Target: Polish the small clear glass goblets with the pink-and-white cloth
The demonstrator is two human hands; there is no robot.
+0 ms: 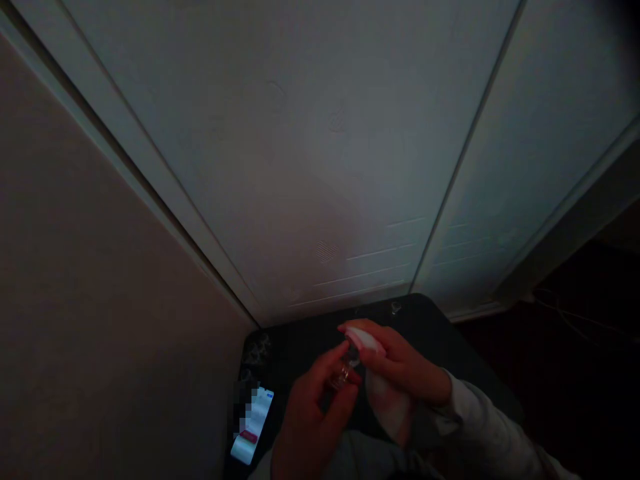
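Between thumb and fingers, my left hand [315, 410] grips a small clear glass object [341, 375] above the dark table. My right hand [403, 363] holds a pale pink and white cloth [387, 400], pressed against the upper end of the glass object. The cloth's lower part hangs down beside my left hand's fingertips. The picture is dim, and the exact shape of the glass object cannot be made out.
A lit phone [253, 427] lies on the dark table [440, 333] at the left. Small clear items [257, 348] stand at its back left corner, another [395, 307] at the back edge. Pale panels [320, 167] rise behind; a cable [570, 313] runs at the right.
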